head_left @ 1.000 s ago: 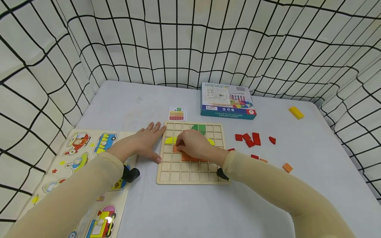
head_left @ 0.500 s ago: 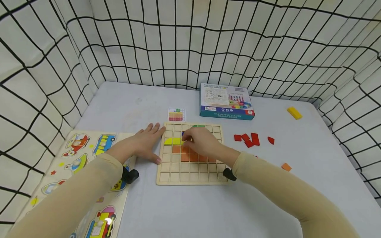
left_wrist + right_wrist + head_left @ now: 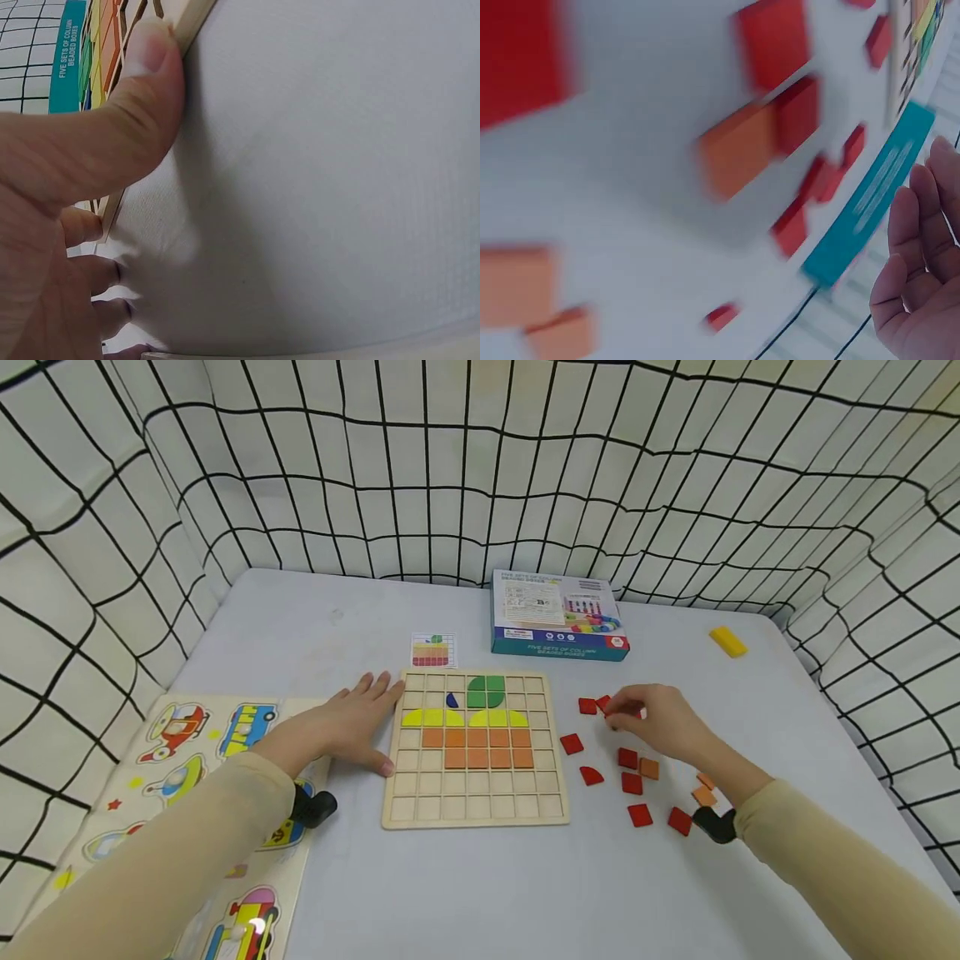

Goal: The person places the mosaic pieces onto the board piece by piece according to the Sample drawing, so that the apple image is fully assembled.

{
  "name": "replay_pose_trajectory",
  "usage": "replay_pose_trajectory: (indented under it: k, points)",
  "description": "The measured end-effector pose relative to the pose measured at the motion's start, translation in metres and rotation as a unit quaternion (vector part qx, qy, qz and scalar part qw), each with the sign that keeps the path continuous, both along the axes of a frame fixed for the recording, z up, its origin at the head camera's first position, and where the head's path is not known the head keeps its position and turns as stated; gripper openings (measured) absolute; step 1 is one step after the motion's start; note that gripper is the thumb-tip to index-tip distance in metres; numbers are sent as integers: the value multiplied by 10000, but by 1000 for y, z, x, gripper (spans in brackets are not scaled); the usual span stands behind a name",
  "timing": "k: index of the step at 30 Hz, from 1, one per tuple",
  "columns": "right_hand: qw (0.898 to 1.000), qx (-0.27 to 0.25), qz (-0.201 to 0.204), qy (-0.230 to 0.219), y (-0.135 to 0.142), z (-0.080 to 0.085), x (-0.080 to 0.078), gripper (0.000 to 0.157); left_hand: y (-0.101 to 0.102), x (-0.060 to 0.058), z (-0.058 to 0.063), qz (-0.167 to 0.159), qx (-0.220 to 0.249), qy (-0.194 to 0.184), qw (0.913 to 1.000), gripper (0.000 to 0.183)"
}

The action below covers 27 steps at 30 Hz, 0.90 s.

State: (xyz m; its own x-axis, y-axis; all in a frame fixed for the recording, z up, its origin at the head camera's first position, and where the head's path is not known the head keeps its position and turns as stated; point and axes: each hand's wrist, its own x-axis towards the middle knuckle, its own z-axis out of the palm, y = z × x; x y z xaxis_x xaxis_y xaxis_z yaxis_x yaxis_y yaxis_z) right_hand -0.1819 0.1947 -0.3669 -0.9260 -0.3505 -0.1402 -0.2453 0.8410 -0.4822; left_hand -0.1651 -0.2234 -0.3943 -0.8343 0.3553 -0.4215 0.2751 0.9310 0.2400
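Note:
A wooden grid board lies mid-table with flat coloured tiles in its cells: green tiles, a small blue tile, yellow tiles and two rows of orange tiles. Against its left edge rests my left hand, fingers spread; in the left wrist view the thumb touches the board's rim. My right hand hovers right of the board over loose red tiles, fingers loosely bent. Nothing shows in its grasp in the right wrist view, though the thumb is out of sight there.
Loose orange tiles lie among the red ones. Behind the board are a small pattern card and a blue-teal box. A yellow block sits far right, a vehicle puzzle board left. Black netting surrounds the table.
My right hand has left the board and moved right to the loose red tiles. A small blue tile now shows in the grid. The left hand has stayed at the board's edge.

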Motion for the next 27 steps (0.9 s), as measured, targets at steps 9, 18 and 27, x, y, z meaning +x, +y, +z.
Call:
replay_pose_trajectory:
  k: [9, 18, 27]
  points:
    - [9978, 149, -234, -600, 64, -14, 24, 24, 0, 2, 3, -83, 85, 56, 9999, 129]
    - [9979, 78, -138, -625, 70, -28, 33, 28, -1, 2, 3, -97, 112, 27, 9999, 128]
    - [9986, -74, -240, -475, 71, -30, 39, 19, -1, 2, 3, -90, 160, 2, 9998, 126]
